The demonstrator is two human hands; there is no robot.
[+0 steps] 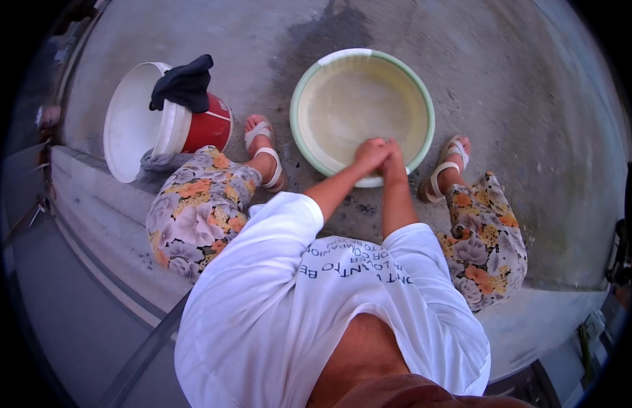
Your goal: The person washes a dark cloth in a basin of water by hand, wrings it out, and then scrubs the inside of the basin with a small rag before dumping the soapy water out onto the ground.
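Note:
A round, pale green plastic basin [297, 107] stands on the floor between my feet, with cloudy yellowish water [359, 104] in it. My left hand [371, 153] and my right hand [393, 153] are pressed together over the near side of the basin, just inside its rim. Their fingers overlap, and whether anything lies between them is hidden. Both forearms reach down over the near rim.
Left of the basin is a red and white plastic bucket [208, 125]. A dark cloth [186, 84] hangs over its rim, and a grey cloth [163, 162] lies near its lower edge. Sandalled feet [265, 148] flank the basin on a concrete floor [499, 102] with a wet patch [326, 35].

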